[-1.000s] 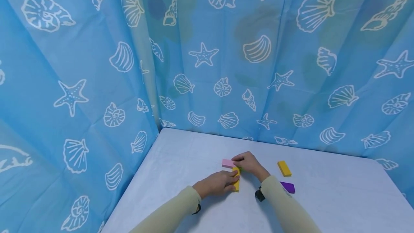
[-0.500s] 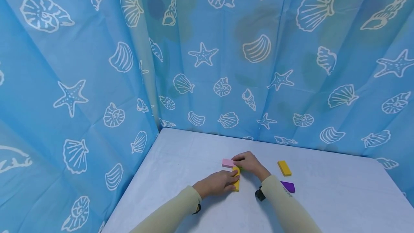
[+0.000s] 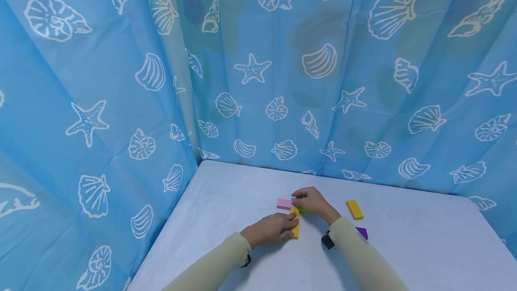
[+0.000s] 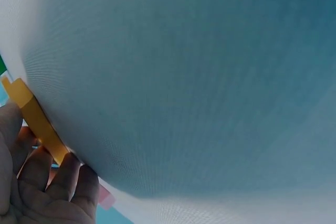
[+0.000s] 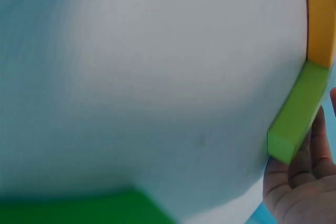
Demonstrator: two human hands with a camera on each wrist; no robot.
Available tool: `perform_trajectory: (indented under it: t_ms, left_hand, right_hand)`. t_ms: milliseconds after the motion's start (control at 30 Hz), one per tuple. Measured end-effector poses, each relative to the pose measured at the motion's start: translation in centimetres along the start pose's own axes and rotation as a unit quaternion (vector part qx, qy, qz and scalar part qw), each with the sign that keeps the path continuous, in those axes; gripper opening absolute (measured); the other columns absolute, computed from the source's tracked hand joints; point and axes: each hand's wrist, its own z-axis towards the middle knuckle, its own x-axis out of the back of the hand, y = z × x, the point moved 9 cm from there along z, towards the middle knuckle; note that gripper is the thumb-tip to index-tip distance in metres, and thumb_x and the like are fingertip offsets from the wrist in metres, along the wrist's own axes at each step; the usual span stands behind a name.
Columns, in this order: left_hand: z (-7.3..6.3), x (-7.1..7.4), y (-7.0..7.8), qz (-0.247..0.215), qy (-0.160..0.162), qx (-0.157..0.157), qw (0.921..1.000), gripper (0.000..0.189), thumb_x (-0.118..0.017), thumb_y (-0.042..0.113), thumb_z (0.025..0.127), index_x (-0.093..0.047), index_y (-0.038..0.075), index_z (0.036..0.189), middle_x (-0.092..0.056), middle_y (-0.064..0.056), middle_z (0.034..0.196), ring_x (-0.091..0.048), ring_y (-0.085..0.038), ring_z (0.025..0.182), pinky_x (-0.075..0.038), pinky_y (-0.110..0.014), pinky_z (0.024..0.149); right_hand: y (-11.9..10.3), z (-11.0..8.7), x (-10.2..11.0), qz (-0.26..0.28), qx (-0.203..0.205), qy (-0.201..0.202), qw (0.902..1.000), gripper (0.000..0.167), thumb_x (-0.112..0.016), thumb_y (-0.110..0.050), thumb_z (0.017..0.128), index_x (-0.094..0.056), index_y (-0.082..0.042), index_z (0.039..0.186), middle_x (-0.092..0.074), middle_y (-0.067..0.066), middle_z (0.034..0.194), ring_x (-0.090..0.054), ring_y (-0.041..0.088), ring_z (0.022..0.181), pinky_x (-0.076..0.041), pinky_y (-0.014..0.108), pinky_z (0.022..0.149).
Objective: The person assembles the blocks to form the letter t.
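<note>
In the head view my left hand (image 3: 271,228) grips a yellow block (image 3: 295,232) that lies lengthwise on the table, its fingers across the top. The left wrist view shows those fingers (image 4: 65,177) along the yellow block's side. Just beyond its far end, my right hand (image 3: 313,202) is at a light green block (image 3: 304,210). In the right wrist view, fairly straight fingers rest behind the light green block (image 5: 299,114), which meets the end of the yellow one (image 5: 320,19). A pink block (image 3: 284,204) lies to the left of the right fingertips.
Another yellow block (image 3: 355,209) lies to the right on the white table (image 3: 424,237). Near it a purple block (image 3: 362,232) is partly hidden by the right sleeve. A dark green piece (image 5: 79,208) shows low in the right wrist view. Blue shell-patterned curtains (image 3: 250,102) stand behind and left.
My right hand has shifted slightly right, its fingers lifting off the pink block's end, and more of the light green block shows. The left hand and yellow block have stayed in place.
</note>
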Motion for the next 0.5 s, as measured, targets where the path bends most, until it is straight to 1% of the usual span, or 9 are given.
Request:
perform_trajectory:
  t_ms: [200,367,500]
  left_hand:
    - [0.0,0.0,0.2,-0.005,-0.003,0.001,1.0000,0.052,-0.054,0.040,0.101,-0.046,0.019,0.148,-0.039,0.003,0.157,-0.043,-0.014,0.142,-0.038,-0.028,0.114]
    - [-0.2,0.1,0.3,-0.011,-0.007,0.004,0.9999,0.050,-0.053,0.039,0.102,-0.047,0.018,0.147,-0.038,0.003,0.158,-0.043,-0.014,0.142,-0.038,-0.029,0.115]
    - [-0.2,0.0,0.2,-0.012,-0.004,0.011,0.9999,0.052,-0.054,0.040,0.101,-0.046,0.020,0.148,-0.037,0.006,0.158,-0.043,-0.013,0.142,-0.038,-0.029,0.115]
  right_hand:
    - [0.8,-0.2,1.4,-0.010,-0.011,0.006,0.9999,0.028,-0.069,-0.026,0.093,-0.072,-0.014,0.118,-0.068,0.008,0.120,-0.059,0.026,0.111,-0.050,0.047,0.099]
    - [1.1,-0.7,2.6,-0.017,-0.001,0.009,0.9998,0.037,-0.068,-0.025,0.093,-0.066,-0.010,0.128,-0.066,0.012,0.124,-0.059,0.031,0.115,-0.053,0.047,0.096]
    - [1.5,-1.0,3.7,-0.018,0.005,0.018,0.9997,0.041,-0.068,-0.025,0.094,-0.062,-0.008,0.131,-0.065,0.014,0.124,-0.059,0.031,0.114,-0.053,0.048,0.096]
